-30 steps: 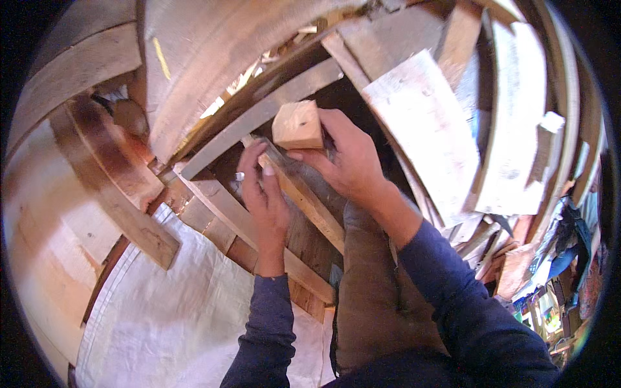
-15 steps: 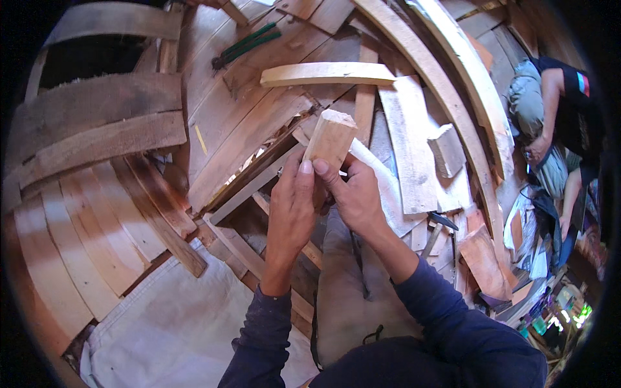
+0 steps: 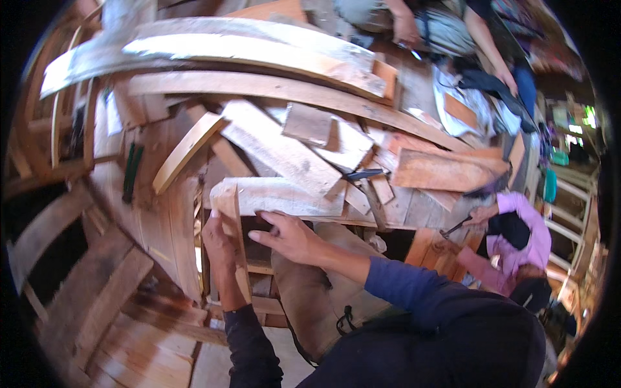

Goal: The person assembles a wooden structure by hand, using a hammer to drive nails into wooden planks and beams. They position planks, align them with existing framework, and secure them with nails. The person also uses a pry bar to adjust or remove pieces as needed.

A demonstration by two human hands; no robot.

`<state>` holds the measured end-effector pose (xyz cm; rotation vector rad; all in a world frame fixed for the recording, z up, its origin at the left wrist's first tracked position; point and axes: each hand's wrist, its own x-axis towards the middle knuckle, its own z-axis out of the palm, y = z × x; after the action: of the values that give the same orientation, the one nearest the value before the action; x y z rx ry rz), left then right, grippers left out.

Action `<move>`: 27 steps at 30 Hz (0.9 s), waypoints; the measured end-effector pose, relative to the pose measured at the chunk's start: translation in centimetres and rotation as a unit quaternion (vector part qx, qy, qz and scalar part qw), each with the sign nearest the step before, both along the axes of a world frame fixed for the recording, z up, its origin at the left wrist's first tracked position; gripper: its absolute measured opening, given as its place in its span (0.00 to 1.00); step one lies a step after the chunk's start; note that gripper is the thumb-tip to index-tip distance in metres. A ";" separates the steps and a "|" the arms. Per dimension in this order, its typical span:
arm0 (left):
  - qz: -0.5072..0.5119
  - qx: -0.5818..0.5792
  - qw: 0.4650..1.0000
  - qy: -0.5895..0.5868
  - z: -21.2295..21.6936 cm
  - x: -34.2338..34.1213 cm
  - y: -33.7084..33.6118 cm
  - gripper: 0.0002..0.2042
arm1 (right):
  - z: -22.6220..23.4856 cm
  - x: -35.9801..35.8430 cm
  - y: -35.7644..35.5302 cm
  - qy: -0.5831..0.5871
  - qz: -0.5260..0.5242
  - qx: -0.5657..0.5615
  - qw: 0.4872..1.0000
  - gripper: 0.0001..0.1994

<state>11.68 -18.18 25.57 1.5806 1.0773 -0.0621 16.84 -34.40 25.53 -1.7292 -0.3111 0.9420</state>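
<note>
From the head camera, the person's left hand (image 3: 218, 242) is wrapped around a narrow pale wooden slat (image 3: 234, 242) that stands nearly upright just left of the scene's middle, its top end touching a broad pale rough-sawn plank (image 3: 284, 196) lying crosswise. The right hand (image 3: 291, 238) is unclenched just right of the slat, fingers spread and pointing left toward it; whether the fingertips touch the wood cannot be told. Both forearms wear dark blue sleeves (image 3: 401, 284). Farther off, long curved wooden boards (image 3: 259, 53) arch across a heap of short offcuts. A dark green tool (image 3: 131, 169) lies on the planking at the left. At the right, another person in a pink sleeve (image 3: 517, 213) bends over the timber.
</note>
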 end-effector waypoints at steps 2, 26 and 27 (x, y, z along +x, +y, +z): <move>-0.046 0.023 0.997 0.065 -0.9 0.5 0.1 0.24 | -1.4 -0.2 -4.1 0.049 -0.024 -0.065 0.996 0.23; -0.587 0.045 0.806 0.059 -6.9 13.3 -4.8 0.35 | -12.8 -1.8 -48.5 -0.207 -0.737 -0.360 0.533 0.10; -0.582 0.050 0.810 0.045 -7.2 13.4 -4.8 0.34 | -13.5 -0.9 -51.6 -0.150 -0.752 -0.401 0.502 0.14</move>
<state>25.06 -22.98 18.37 2.1342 0.0175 -0.9238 15.97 -85.96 12.00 -2.0090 1.5157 -0.7209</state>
